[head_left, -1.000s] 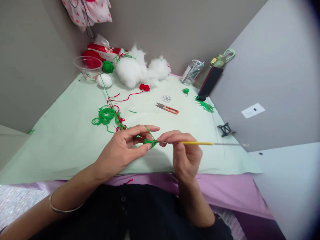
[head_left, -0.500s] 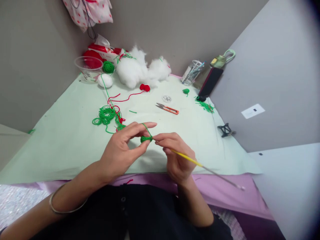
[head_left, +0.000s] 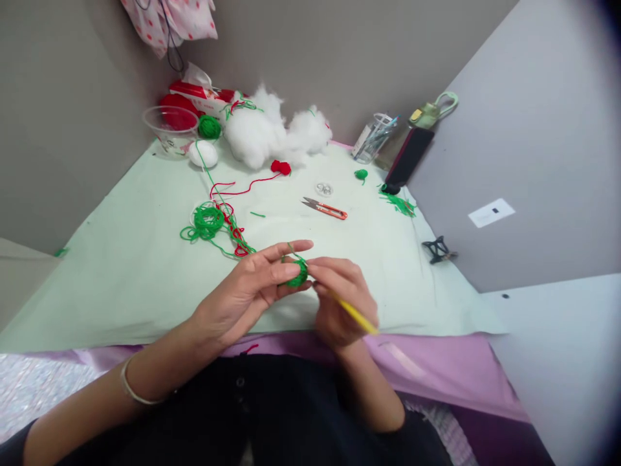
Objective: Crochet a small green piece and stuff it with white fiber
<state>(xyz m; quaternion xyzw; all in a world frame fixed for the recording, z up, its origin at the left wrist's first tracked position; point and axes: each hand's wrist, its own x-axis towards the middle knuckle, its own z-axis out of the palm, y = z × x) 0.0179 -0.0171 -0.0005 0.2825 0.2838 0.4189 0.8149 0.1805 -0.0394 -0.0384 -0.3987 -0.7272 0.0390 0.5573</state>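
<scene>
No legible text from where I sit. Marks noted: small print on the tissue box (head_left: 206,103) at the back of my desk (head_left: 160,285), too blurred for me to read. Printed pattern on the clear tub (head_left: 177,145), no letters I can make out. Pale label on the pen cup (head_left: 360,142), wording unreadable. White plate (head_left: 480,217) on the right-hand wall: one small dark rectangle, no characters I can resolve.
</scene>
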